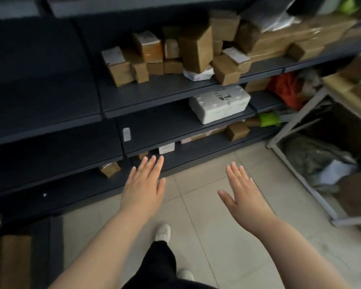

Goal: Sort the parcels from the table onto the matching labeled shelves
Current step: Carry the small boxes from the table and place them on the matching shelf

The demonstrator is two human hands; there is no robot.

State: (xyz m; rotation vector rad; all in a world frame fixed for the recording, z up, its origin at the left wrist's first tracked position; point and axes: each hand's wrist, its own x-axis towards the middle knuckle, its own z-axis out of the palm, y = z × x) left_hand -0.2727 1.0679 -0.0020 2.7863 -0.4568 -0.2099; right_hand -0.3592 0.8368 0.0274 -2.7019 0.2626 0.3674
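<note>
Nearest the camera, a black trouser leg (158, 265) and a white shoe (163, 232) are seen on pale matte floor tiles (213, 205); a second shoe is mostly cut off behind the leg. Both bare forearms are stretched forward. The left hand (143, 189) is held flat, palm down, fingers extended and close together, nothing gripped. The right hand (245, 197) is likewise opened flat, thumb splayed to the left, and is empty.

Beyond the fingertips, dark grey metal shelves (154, 94) are stacked in tiers. A small white label (126, 134) is fixed at one shelf's front edge; its text cannot be read. A white moulded foam box (220, 104) is set near the right end of a middle shelf. Higher up, small brown cardboard parcels (171, 53) are crowded together, several tilted. At the right edge, a pale metal table frame (296, 126) is partly cut off, with blurred bags beneath.
</note>
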